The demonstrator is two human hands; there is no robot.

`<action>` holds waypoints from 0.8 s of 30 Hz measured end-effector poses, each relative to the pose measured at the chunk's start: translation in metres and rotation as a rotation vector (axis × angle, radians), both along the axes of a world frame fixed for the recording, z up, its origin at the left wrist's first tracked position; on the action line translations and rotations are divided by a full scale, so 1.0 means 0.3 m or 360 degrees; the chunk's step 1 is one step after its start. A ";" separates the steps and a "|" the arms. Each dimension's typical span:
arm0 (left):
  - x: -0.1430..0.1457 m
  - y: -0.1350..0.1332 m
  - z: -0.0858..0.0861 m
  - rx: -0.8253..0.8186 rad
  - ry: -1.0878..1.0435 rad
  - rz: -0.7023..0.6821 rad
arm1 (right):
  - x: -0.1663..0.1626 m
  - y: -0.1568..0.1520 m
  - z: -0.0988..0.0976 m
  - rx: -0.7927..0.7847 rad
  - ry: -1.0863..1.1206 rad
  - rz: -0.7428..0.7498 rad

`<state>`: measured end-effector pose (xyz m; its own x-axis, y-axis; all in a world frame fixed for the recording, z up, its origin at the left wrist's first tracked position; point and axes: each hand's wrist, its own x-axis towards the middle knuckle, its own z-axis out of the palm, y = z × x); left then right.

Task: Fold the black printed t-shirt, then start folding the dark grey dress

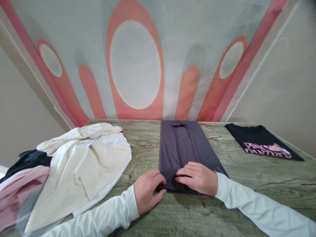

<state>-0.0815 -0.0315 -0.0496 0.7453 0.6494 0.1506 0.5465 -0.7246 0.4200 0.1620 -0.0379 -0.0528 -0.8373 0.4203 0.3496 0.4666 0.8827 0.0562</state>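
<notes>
A dark purple-grey shirt [181,144] lies on the table before me, its sides folded inward into a long strip. What looks like its neckline is at the far end. My left hand [149,191] is closed at the near left corner, thumb below the hem and fingers curled over the edge. On the near end of the cloth rests my right hand [197,178], its fingers bent and together against the fabric. Part of the hem is hidden beneath the right hand.
Left on the wood-grain table [145,158] is a loose heap with a cream garment [98,158] on top and a pink garment [27,184] and a black garment [34,159] beside it. A folded black T-shirt [261,140] with pink print lies right. Behind stands a patterned backdrop [170,65].
</notes>
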 end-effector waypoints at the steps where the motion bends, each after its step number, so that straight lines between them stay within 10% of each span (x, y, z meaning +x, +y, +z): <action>1: 0.000 0.001 -0.001 0.0007 -0.0003 -0.0008 | -0.001 -0.002 0.003 0.0038 -0.0022 0.0037; 24: 0.000 0.022 0.063 0.0077 0.0071 -0.0205 | -0.007 -0.042 0.078 -0.0726 0.0277 -0.0114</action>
